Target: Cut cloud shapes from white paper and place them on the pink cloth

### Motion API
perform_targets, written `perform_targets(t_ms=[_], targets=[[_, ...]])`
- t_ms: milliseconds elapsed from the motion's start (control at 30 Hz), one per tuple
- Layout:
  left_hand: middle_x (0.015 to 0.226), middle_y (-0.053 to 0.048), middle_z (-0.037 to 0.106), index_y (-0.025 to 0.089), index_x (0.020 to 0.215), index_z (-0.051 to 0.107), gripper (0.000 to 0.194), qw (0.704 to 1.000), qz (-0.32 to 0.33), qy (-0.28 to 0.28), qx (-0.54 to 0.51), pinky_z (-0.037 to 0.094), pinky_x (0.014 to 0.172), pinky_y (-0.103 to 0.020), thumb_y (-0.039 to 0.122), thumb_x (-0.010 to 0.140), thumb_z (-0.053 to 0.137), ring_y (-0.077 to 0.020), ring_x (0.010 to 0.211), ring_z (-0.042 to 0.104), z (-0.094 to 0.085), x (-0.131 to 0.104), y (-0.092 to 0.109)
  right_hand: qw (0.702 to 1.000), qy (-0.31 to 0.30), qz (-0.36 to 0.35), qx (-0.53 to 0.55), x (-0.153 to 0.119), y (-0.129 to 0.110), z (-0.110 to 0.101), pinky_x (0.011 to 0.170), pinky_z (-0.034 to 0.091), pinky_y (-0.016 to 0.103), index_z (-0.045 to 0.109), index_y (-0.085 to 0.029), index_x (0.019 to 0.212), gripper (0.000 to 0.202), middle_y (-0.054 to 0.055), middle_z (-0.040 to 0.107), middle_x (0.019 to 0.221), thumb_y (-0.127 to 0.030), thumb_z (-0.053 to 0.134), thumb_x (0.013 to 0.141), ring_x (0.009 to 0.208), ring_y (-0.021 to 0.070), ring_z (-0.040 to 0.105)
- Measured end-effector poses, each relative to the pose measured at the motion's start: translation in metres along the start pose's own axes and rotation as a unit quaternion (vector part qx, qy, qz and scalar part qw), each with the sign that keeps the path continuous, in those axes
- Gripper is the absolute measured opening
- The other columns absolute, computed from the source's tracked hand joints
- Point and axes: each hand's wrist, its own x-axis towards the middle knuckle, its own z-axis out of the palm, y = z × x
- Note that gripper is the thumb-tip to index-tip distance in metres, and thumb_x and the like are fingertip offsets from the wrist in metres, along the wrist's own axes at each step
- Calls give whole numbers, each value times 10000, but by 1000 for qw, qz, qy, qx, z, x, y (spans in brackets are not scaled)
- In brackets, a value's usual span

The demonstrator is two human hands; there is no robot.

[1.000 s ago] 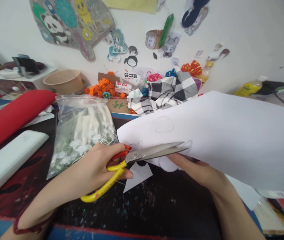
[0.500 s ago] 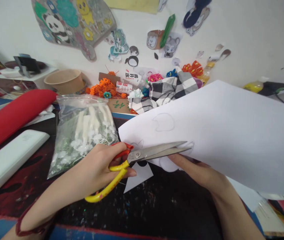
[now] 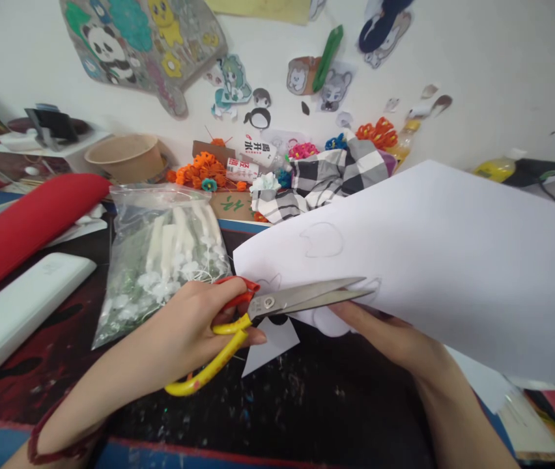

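My left hand [image 3: 204,319] is closed around the handles of a pair of scissors [image 3: 307,296], one loop red and the other yellow. The blades point right and stand slightly apart, lying at the lower edge of a large white sheet of paper [image 3: 434,247]. Faint pencil outlines [image 3: 324,240] show on the sheet. From below, my right hand [image 3: 380,332] grips the paper near the blade tips; its fingers are partly hidden behind the sheet. A small cut scrap of white paper [image 3: 270,345] lies under the scissors on the dark table.
On the left are a clear plastic bag [image 3: 160,260] of white and green craft pieces, a white oblong device [image 3: 28,306] and a red case [image 3: 33,228]. Behind stand a tan round container [image 3: 126,159], orange craft flowers [image 3: 204,170] and checked cloth [image 3: 324,176] against the wall.
The paper has shifted very slightly right and down. The scissor blades appear a touch closer together, and both hands stay nearly in place.
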Motion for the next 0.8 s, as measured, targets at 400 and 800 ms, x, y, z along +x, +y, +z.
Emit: perform_targets(t_ms=[400,800], targets=[[556,85,383,217,840,492,265,1000,-14,-10,-14,320,523,-217,447,883,618,-105,529,435,0,-3,1,998,60,11,-9,-6,-7,1,1212,320,452,484,-343,1437,642,-20,602,1401,-551,621,846,1448,277,368],[564,76,433,212,803,486,288,998,-27,-43,-21,280,468,-213,457,888,614,-94,491,416,-3,-6,0,999,36,27,-24,-8,-2,-2,1176,398,459,498,-376,1422,636,-48,572,1429,-563,630,829,1444,295,375]])
